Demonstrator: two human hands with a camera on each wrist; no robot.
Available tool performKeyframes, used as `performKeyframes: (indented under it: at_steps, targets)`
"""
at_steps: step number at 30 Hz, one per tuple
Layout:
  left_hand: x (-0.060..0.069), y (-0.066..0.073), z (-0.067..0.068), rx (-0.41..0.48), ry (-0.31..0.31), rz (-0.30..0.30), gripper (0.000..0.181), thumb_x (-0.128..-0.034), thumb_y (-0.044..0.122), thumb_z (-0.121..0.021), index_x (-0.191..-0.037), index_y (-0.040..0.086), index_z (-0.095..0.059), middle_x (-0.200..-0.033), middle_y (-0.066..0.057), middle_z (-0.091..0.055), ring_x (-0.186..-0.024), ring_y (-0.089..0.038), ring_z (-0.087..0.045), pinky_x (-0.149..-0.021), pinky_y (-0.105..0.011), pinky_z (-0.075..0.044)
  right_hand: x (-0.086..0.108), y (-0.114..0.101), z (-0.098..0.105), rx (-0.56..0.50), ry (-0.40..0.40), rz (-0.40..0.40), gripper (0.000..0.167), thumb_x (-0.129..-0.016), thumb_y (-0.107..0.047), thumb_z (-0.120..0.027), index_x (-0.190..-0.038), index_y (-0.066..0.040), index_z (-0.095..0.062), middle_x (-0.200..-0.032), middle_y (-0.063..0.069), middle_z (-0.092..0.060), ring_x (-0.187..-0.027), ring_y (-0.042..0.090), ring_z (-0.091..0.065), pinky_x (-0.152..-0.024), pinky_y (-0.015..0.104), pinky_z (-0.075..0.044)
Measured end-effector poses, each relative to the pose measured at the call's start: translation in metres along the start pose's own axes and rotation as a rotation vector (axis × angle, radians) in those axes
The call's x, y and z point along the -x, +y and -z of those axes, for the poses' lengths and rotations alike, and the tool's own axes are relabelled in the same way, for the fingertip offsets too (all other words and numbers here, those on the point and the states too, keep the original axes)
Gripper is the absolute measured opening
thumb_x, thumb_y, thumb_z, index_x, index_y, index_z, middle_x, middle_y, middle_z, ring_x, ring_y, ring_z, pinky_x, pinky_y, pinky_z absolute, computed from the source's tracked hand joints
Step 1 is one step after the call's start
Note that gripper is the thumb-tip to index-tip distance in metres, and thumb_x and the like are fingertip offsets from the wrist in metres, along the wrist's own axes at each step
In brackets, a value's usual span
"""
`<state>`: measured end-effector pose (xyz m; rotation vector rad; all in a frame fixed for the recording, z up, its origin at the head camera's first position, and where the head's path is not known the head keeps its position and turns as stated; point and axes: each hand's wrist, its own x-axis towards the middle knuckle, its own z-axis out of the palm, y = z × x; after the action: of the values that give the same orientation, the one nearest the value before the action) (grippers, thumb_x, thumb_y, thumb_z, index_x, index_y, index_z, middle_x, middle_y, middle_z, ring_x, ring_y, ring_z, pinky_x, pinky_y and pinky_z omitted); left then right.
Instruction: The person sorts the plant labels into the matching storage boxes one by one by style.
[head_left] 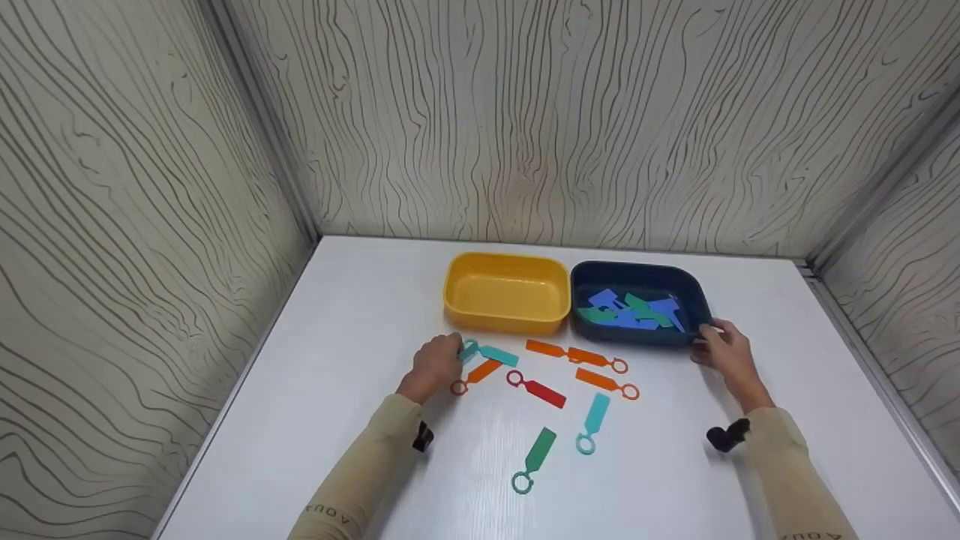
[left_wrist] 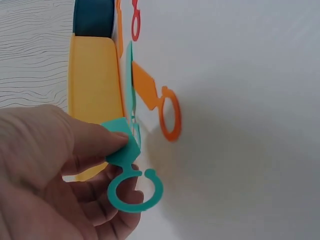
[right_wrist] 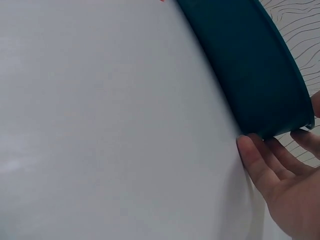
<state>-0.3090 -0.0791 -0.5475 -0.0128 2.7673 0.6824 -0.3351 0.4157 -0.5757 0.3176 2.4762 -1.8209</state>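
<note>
Pinches teal tag (left_wrist: 128, 158) with left hand (head_left: 435, 367), just in front of yellow tray (head_left: 510, 296), near orange tag (head_left: 484, 370). Holds navy tray (head_left: 637, 335), containing blue tags (head_left: 603, 297) and green tags (head_left: 598, 315), by its near right corner with right hand (head_left: 731, 360).

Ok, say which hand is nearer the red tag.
Left: the left hand is nearby, left of the red tag; the right hand is farther, right, at the navy bin.

From the head I look forward and down; close, tilted wrist views share what's probably the navy bin (head_left: 631, 335).
</note>
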Motion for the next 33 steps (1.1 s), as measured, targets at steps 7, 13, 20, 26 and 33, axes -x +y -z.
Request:
performKeyframes:
  at_steps: [7, 13, 20, 26, 33]
  targets:
    - [-0.002, 0.002, 0.007, 0.003, 0.009, -0.008, 0.012, -0.0952, 0.010, -0.059, -0.107, 0.009, -0.062, -0.090, -0.004, -0.058, -0.084, -0.022, -0.052, -0.081, -0.036, -0.047, 0.001, 0.000, 0.000, 0.013, 0.012, 0.007, 0.067, -0.103, -0.041, -0.041, -0.152, 0.001, -0.023, -0.121, 0.014, -0.055, -0.089, 0.008, -0.069, -0.082, 0.027, -0.058]
    - [-0.005, 0.005, 0.015, 0.001, 0.028, -0.061, 0.010, -0.0917, 0.005, -0.062, -0.101, 0.007, -0.065, -0.083, -0.003, -0.055, -0.078, -0.021, -0.051, -0.072, -0.032, -0.044, 0.003, -0.001, 0.000, 0.010, 0.017, 0.001, 0.066, -0.103, -0.040, -0.041, -0.151, 0.002, -0.024, -0.122, 0.017, -0.055, -0.089, 0.007, -0.069, -0.082, 0.027, -0.058]
    - [-0.005, 0.012, 0.034, -0.003, 0.082, -0.117, 0.005, -0.0953, 0.008, -0.059, -0.099, 0.007, -0.062, -0.083, -0.003, -0.055, -0.077, -0.021, -0.051, -0.074, -0.033, -0.047, 0.002, -0.003, 0.000, 0.003, 0.021, 0.000, 0.065, -0.103, -0.039, -0.041, -0.150, 0.003, -0.025, -0.117, 0.012, -0.056, -0.089, 0.008, -0.070, -0.082, 0.028, -0.058]
    - [-0.009, 0.018, 0.050, -0.008, 0.134, -0.161, 0.012, -0.0938, 0.008, -0.062, -0.106, 0.006, -0.062, -0.092, -0.006, -0.063, -0.080, -0.021, -0.054, -0.084, -0.036, -0.053, 0.001, -0.004, -0.001, 0.003, 0.031, 0.000, 0.065, -0.103, -0.040, -0.042, -0.149, 0.003, -0.027, -0.116, 0.011, -0.058, -0.088, 0.007, -0.069, -0.080, 0.027, -0.058]
    - [-0.017, 0.022, 0.057, 0.005, 0.177, -0.183, 0.014, -0.0936, 0.007, -0.063, -0.108, 0.004, -0.064, -0.099, -0.009, -0.067, -0.085, -0.022, -0.057, -0.086, -0.040, -0.053, 0.003, -0.003, -0.002, -0.016, 0.034, -0.003, 0.063, -0.103, -0.036, -0.043, -0.149, 0.003, -0.026, -0.111, 0.007, -0.059, -0.085, 0.007, -0.069, -0.080, 0.027, -0.058]
